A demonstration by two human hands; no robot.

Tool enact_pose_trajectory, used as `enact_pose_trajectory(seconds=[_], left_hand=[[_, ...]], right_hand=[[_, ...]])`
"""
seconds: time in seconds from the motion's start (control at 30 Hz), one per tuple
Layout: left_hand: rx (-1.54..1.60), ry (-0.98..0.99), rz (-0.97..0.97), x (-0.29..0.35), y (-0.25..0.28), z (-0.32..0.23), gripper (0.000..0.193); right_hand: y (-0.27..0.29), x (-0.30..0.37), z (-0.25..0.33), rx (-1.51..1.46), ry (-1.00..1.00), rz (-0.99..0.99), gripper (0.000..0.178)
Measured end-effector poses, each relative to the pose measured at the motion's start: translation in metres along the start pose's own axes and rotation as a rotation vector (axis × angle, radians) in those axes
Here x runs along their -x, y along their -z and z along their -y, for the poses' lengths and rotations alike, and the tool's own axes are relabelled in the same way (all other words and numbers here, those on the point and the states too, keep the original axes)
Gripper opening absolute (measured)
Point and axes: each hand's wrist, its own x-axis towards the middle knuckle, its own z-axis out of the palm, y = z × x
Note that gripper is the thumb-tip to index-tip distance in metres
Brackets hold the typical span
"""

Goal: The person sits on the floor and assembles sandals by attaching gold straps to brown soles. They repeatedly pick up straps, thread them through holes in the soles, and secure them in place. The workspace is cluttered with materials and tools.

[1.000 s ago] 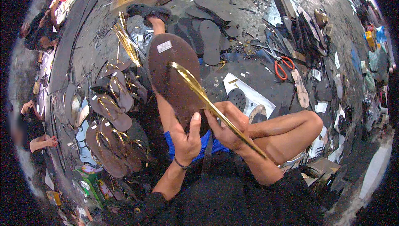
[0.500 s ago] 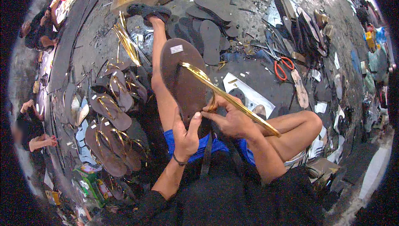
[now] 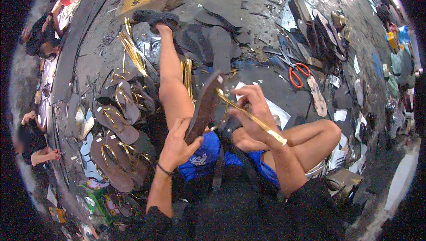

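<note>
My left hand [image 3: 176, 145] grips the heel end of a dark brown sandal sole [image 3: 205, 105], thumb on one side and fingers on the other. The sole stands tilted nearly edge-on, with a small white label near its toe. A shiny gold strap [image 3: 268, 132] runs out of the sole near the toe, and its free end slants across my right forearm. My right hand [image 3: 257, 108] is beside the sole, its fingers curled about the strap and slightly blurred.
Brown sandals with gold straps [image 3: 113, 123] lie at left, below a bundle of gold strips [image 3: 132, 52]. Loose dark soles [image 3: 219, 46] are ahead. Orange-handled scissors [image 3: 298, 74] and stacked soles [image 3: 317, 30] lie right. Another person's hands [image 3: 49, 154] show far left.
The sole has turned from face-on to nearly edge-on and come lower. My left hand has shifted left; my right hand has moved up from the heel toward the strap.
</note>
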Motion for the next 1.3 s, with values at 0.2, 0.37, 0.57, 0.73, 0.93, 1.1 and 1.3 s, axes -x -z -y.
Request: enact_pose_trajectory(seconds=[0.2, 0.37, 0.57, 0.73, 0.93, 1.1, 1.3], left_hand=[[0.440, 0.277, -0.118, 0.031, 0.029, 0.029, 0.046], [0.761, 0.566, -0.675, 0.046, -0.014, 0.029, 0.027], [0.497, 0.315, 0.001, 0.050, -0.011, 0.012, 0.020], [0.459, 0.290, 0.115, 0.049, -0.003, 0.006, 0.026], [0.358, 0.095, 0.038, 0.043, -0.012, 0.011, 0.045], [0.461, 0.141, 0.107, 0.043, -0.015, 0.013, 0.050], [1.063, 0.280, -0.547, 0.025, -0.007, -0.016, 0.036]], right_hand=[[0.009, 0.013, -0.049, -0.948, -0.745, -0.302, 0.025], [-0.034, 0.042, -0.025, -0.490, -0.576, 0.141, 0.024], [-0.039, 0.052, 0.030, -0.028, -0.259, 0.411, 0.018], [-0.044, 0.060, 0.037, 0.045, -0.179, 0.351, 0.014], [-0.056, 0.072, 0.018, -0.027, -0.102, 0.297, 0.018], [-0.036, 0.052, 0.031, -0.298, -0.483, 0.419, 0.031], [-0.022, 0.048, 0.001, -0.161, -0.245, 0.284, 0.061]])
